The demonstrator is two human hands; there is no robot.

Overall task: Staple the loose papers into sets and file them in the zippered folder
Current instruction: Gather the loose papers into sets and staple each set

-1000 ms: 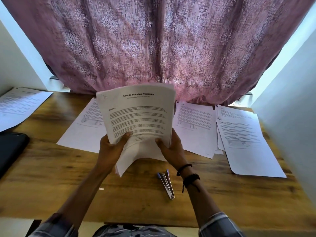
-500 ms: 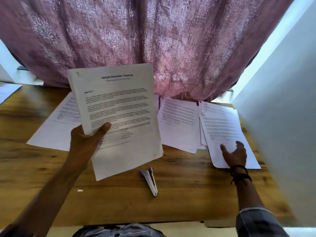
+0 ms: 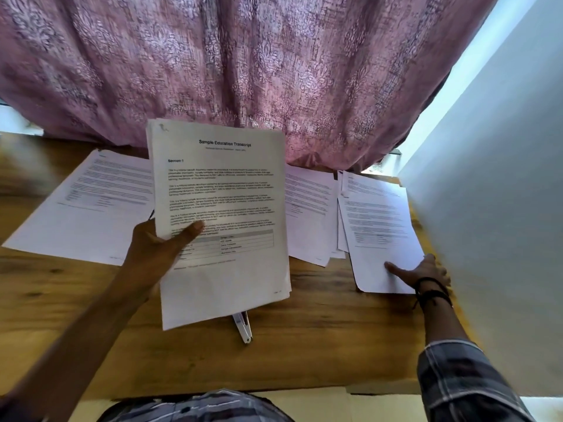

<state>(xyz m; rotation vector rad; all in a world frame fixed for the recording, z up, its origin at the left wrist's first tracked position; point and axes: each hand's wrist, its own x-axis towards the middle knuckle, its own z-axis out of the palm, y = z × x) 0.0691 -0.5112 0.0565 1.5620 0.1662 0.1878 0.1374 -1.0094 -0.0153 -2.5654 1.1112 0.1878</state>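
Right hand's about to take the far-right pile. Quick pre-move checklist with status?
1. Left hand grips the transcript set: thumb across the front, set held up off the table. ok.
2. Set stapled: a small mark shows at its top left corner, too blurred to confirm. cannot tell.
3. Right hand has the far-right pile: fingers lie flat on its lower corner, nothing pinched yet. not ok.
4. Pile squared: sheets fanned, edges offset. not ok.
5. Stapler within reach: on the table, its far end hidden under the held set. ok.
6. Zippered folder located: not in view. cannot tell.
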